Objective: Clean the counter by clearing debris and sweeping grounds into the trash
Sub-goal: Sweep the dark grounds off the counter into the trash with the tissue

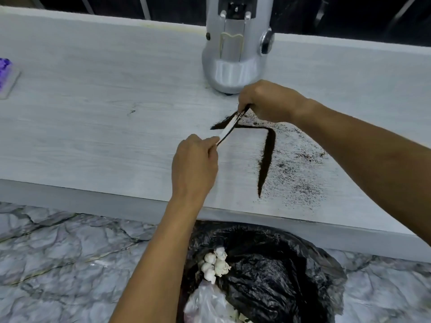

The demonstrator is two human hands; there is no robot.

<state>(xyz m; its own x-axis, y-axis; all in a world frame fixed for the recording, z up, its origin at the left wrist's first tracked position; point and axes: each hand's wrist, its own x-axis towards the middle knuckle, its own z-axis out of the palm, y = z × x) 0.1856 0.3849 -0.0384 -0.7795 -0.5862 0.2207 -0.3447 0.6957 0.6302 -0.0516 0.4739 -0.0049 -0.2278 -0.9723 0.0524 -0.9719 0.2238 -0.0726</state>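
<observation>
Dark coffee grounds (267, 157) lie on the pale wood-grain counter (98, 136) in a swept ridge, with loose specks scattered to its right. A thin white card (229, 127), seen edge-on, stands on the counter among the grounds. My left hand (194, 166) pinches its near end. My right hand (268, 101) pinches its far end, just in front of the grinder. Below the counter edge sits a trash bin with a black bag (279, 276), holding crumpled white paper and a clear plastic bag.
A silver coffee grinder (235, 47) stands at the back of the counter, right behind my right hand. A purple object on a clear tray (7, 75) sits at the far left. The floor has grey marble tiles (70, 264).
</observation>
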